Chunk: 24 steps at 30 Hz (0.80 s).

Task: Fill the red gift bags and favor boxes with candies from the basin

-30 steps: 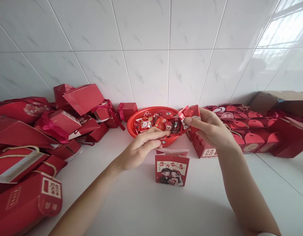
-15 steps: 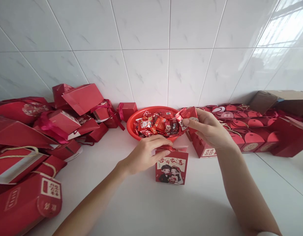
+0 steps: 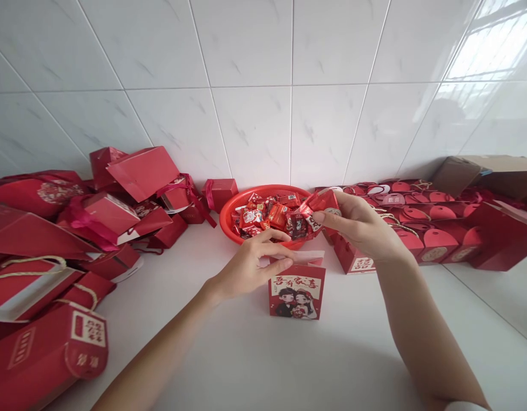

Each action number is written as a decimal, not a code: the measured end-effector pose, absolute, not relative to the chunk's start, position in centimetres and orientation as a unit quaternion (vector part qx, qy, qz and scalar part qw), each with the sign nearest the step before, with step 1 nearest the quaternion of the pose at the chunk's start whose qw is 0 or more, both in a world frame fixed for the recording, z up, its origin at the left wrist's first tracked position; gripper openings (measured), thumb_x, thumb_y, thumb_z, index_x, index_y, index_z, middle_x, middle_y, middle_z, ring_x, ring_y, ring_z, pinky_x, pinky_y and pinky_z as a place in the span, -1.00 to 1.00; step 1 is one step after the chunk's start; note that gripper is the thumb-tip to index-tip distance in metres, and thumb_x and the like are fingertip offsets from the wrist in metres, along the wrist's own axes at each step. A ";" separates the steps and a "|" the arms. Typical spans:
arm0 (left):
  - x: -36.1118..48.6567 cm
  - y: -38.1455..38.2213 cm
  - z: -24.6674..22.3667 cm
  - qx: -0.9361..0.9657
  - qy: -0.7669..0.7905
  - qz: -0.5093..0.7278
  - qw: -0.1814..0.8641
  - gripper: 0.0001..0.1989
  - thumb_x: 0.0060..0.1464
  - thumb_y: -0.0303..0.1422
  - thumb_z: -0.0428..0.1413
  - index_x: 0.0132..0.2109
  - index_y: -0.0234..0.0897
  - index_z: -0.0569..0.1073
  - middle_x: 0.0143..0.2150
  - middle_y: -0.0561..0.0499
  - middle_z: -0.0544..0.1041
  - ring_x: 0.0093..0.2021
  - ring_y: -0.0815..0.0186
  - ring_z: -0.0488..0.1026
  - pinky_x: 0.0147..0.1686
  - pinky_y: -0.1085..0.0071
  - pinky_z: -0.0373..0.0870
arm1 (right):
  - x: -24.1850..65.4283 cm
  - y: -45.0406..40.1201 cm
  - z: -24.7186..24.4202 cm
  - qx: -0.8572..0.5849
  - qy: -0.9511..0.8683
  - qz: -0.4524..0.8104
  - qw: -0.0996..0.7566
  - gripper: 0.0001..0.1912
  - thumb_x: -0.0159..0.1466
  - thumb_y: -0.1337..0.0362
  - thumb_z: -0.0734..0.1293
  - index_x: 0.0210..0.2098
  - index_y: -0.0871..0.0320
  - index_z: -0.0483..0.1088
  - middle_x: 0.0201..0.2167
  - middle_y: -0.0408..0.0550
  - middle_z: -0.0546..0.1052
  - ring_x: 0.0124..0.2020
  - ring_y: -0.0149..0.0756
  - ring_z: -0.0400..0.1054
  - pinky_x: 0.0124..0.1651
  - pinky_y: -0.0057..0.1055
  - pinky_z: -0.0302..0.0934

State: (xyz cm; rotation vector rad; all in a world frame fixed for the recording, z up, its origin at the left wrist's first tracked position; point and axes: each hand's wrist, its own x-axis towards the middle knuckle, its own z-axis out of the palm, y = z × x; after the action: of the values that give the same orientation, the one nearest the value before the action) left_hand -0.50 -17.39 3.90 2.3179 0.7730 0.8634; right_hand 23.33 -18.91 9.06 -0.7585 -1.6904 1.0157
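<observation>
With the red basket (image 3: 226,216) as the clock's centre, the right hand (image 3: 364,225) at three o'clock pinches a bunch of wrapped sweets (image 3: 325,201) between thumb and fingers, perhaps so that none slips. The left hand (image 3: 246,268) has thumb and fingers apart, no sweet visible between them, at the top of the printed box (image 3: 294,292), which stands upright between five and six, probably for easy reach. The white table (image 3: 246,359) is smooth; red cartons (image 3: 144,171) crowd it at nine and three; pale wall tiles (image 3: 250,45) rise at twelve.
</observation>
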 end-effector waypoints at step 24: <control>-0.9 -17.3 5.9 0.807 0.335 0.212 0.437 -0.62 0.02 -0.26 0.33 0.01 -0.17 0.57 -0.03 0.00 0.60 0.02 0.14 0.52 0.02 0.25 0.44 | 21.2 -20.2 8.7 -0.372 -0.849 0.278 0.254 -0.80 0.37 0.32 0.20 -0.15 0.15 0.46 -0.44 -0.09 0.51 -0.48 -0.37 0.28 -0.41 -0.43 0.13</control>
State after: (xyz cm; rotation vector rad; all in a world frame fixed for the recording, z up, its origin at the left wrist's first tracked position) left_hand -0.94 -17.29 5.87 2.0084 0.8341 0.5275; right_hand 21.21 -20.23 8.66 -1.0103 -2.3061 0.7554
